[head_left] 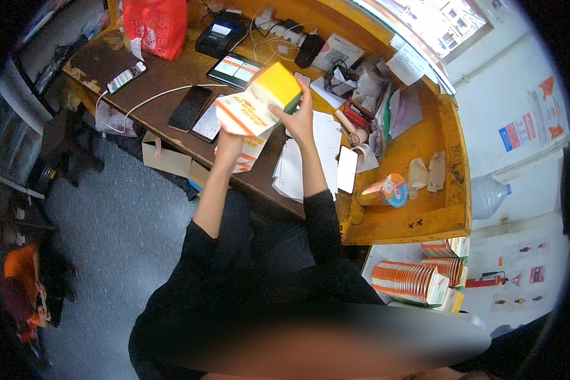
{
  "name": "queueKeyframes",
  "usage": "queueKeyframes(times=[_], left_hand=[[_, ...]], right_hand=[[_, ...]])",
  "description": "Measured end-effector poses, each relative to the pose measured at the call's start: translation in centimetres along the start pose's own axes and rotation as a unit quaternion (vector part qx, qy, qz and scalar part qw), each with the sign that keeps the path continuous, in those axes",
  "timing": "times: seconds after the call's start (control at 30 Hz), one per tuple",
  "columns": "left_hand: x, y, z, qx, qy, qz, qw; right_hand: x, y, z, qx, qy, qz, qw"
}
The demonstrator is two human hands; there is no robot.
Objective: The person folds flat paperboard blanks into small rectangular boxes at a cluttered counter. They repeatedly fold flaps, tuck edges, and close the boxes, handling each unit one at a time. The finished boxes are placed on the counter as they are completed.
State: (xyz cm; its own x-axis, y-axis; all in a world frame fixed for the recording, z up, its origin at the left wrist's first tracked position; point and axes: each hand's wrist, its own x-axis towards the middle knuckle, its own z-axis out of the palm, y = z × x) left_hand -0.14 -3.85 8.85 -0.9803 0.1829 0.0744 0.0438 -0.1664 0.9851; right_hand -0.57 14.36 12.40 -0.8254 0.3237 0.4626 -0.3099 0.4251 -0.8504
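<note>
Above the front of the desk I hold a paperboard carton [278, 85] with a yellow face, a green side and white panels patterned in orange. Its white panels hang open toward my left. My right hand [299, 117] grips the carton's right side, thumb on the near edge and fingers along the green side. My left hand [230, 144] is closed at the lower end of the white panels, its fingers mostly hidden behind them. Just left of the carton lie a phone with a lit screen [206, 125] and a dark phone [189, 109].
On the brown desk [164, 79] are a tablet [234, 68], black printer [220, 35], red bag [155, 28], white sheets [326, 142] and a lidded cup [386, 190]. Stacked flat cartons [408, 282] stand at right. A stool [69, 145] and a person in orange [22, 272] are at left.
</note>
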Motion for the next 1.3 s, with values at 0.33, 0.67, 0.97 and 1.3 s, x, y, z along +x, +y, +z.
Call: queueKeyframes(times=[0.33, 0.67, 0.97, 1.3], left_hand=[[2.2, -2.6, -3.3, -0.337, -0.015, -0.17, 0.926], [0.5, -2.7, -3.7, 0.31, -0.005, -0.073, 0.948], [-4.2, -6.3, 0.5, 0.598, 0.034, 0.1, 0.795], [-4.4, -8.4, 0.1, 0.653, 0.028, 0.124, 0.747]], right_hand=[[0.7, 6.2, 0.0, -0.127, -0.092, 0.011, 0.988], [-1.4, 7.0, 0.3, -0.255, -0.193, 0.062, 0.946], [-2.4, 7.4, 1.2, -0.395, -0.204, 0.049, 0.894], [-3.9, 6.8, 0.5, -0.424, -0.196, 0.009, 0.884]])
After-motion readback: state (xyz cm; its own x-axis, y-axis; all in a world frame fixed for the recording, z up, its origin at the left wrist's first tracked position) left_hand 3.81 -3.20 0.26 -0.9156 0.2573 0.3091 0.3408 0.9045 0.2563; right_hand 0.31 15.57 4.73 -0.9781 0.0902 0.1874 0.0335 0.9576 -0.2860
